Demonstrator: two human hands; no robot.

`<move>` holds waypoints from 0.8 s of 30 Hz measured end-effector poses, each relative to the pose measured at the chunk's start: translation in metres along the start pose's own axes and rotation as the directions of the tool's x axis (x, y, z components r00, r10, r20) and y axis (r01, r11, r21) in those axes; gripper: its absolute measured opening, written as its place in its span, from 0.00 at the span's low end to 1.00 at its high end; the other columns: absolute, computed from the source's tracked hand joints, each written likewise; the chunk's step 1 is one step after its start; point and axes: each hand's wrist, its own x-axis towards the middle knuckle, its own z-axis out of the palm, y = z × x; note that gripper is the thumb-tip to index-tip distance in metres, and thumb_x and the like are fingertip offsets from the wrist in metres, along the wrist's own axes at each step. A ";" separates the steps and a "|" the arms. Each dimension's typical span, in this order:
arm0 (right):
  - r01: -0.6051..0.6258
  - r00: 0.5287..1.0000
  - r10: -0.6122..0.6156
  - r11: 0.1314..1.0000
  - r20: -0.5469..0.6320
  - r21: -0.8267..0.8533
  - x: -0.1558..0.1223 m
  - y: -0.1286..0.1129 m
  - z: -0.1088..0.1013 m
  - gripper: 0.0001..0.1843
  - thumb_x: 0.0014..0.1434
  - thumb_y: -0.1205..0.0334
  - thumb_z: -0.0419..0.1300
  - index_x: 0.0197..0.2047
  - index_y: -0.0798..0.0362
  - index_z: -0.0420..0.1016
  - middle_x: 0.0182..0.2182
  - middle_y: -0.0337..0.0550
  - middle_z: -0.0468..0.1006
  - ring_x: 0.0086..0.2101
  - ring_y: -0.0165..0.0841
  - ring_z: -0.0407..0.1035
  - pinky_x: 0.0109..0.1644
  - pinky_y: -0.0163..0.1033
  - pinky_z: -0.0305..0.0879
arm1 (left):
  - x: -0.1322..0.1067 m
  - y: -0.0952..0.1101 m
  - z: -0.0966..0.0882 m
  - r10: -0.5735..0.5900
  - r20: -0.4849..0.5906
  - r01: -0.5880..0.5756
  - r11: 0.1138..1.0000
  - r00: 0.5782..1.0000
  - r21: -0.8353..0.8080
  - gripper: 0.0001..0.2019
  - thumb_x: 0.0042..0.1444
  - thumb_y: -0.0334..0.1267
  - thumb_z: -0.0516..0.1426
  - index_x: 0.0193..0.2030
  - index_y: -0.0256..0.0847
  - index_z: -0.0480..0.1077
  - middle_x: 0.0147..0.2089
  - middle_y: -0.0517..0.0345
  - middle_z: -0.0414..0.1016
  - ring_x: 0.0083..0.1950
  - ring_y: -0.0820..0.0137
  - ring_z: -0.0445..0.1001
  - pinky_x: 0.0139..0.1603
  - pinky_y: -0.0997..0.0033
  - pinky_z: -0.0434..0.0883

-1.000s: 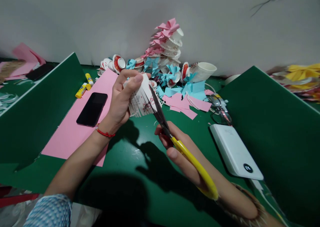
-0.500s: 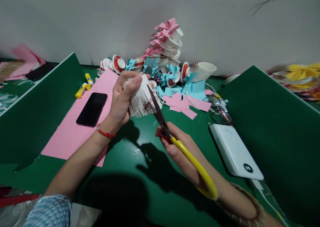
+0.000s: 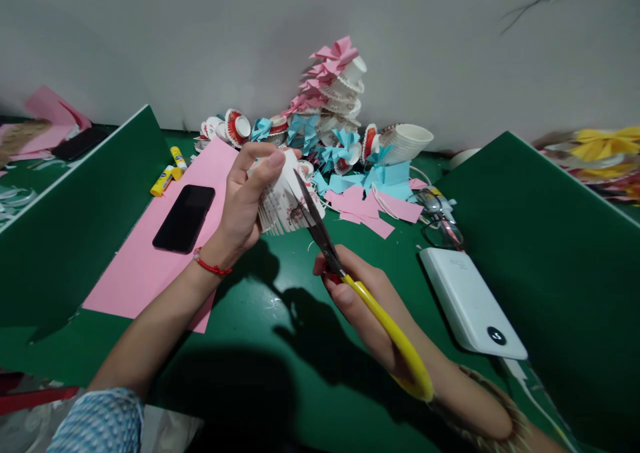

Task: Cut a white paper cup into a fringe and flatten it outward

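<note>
Held up in my left hand (image 3: 245, 193) is a white paper cup (image 3: 283, 203) with a reddish print, its wall slit into narrow strips. My fingers and thumb pinch it at the base. My right hand (image 3: 365, 293) grips yellow-handled scissors (image 3: 320, 230). Their dark blades reach up to the cup wall, slightly apart, with part of the wall between them. Below both hands the green tabletop (image 3: 260, 300) carries their shadows. Left of my left hand, a black phone (image 3: 184, 218) lies on a pink paper sheet (image 3: 135, 260).
Fringed cups with pink and blue paper bows (image 3: 325, 93) are piled at the wall, beside stacked white cups (image 3: 407, 141). Pink scraps (image 3: 363, 206), glasses (image 3: 443, 223) and a white power bank (image 3: 473, 300) lie right. Glue sticks (image 3: 163, 181) lie left. Green partitions (image 3: 555, 240) flank the desk.
The scissors and my right hand have shifted very slightly, the yellow handle a touch to the left. My left hand and the cup stay almost still.
</note>
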 end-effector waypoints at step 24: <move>0.028 0.994 -0.039 0.995 -0.107 -0.096 0.003 -0.003 0.001 0.27 0.62 0.37 0.46 0.26 0.52 0.62 0.15 0.32 0.59 0.17 0.25 0.52 0.20 0.32 0.48 | -0.002 0.001 0.003 -0.029 -0.070 0.034 0.996 0.997 0.077 0.08 0.53 0.43 0.61 0.30 0.46 0.66 0.42 0.58 0.79 0.64 0.53 0.65 0.56 0.54 0.72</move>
